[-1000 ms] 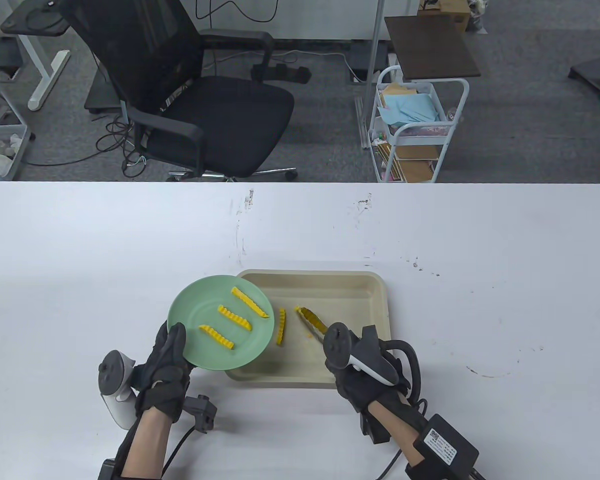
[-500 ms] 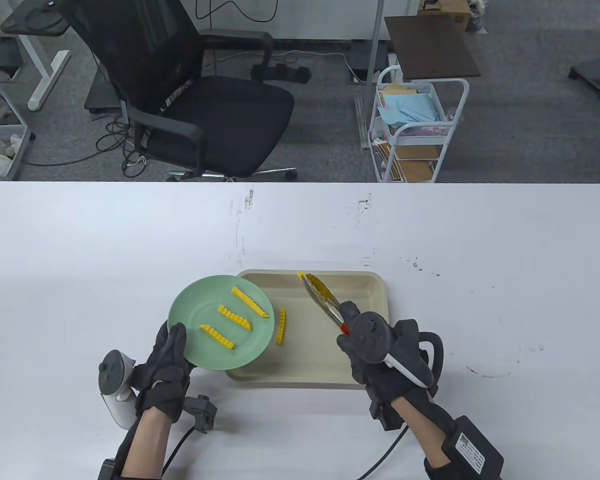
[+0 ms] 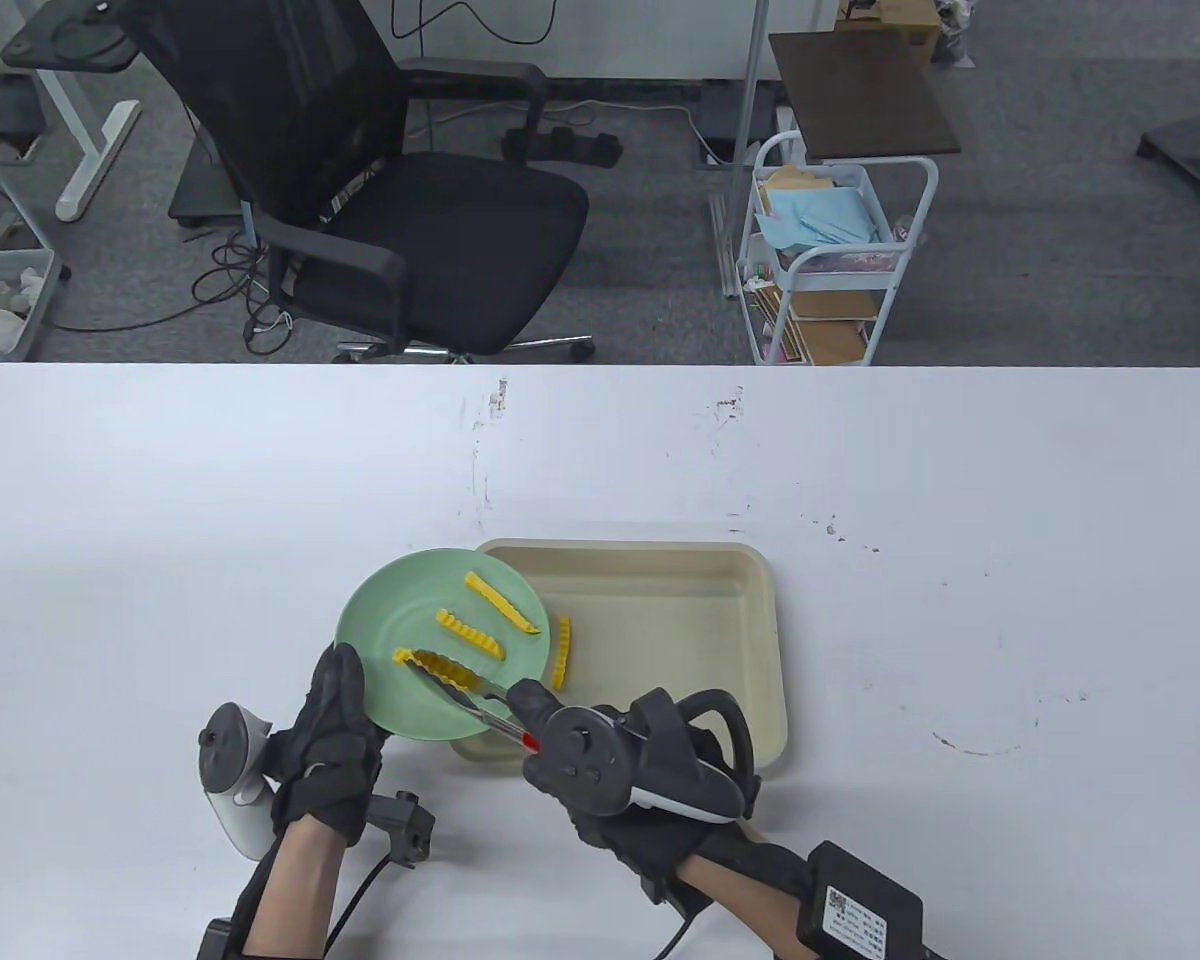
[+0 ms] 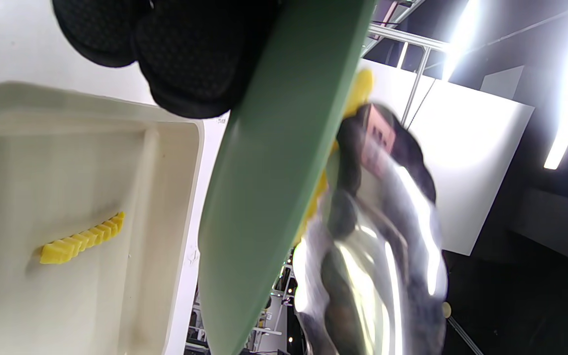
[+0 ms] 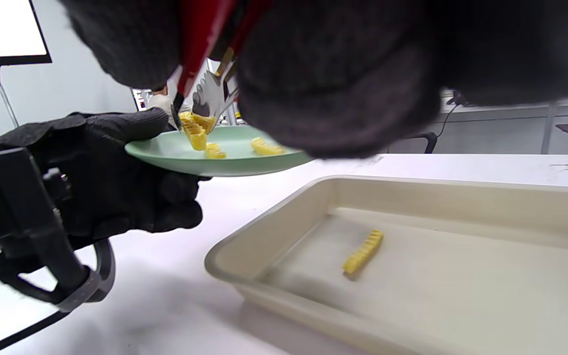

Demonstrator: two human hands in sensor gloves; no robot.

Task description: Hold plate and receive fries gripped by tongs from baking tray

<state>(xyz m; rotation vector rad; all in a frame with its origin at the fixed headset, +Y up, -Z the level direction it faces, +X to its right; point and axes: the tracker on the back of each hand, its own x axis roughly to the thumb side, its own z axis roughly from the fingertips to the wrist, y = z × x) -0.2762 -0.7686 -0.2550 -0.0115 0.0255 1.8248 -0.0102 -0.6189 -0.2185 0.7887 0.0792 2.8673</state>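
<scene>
On the white counter (image 3: 160, 520) sits the beige tray (image 3: 740, 640), one fry (image 3: 562, 652) left on its floor, long axis running near to far. The green plate (image 3: 390, 620), lifted over the tray's left end, is gripped at its near rim by the left hand (image 3: 330, 740). The right hand (image 3: 600, 790) squeezes the tongs (image 3: 460, 690), tips over the plate pinching a fry among three lying there. The tray fry lies just right of the plate, nearer the right hand. Behind stand a chair (image 3: 410, 200) and a cart (image 3: 830, 260).
</scene>
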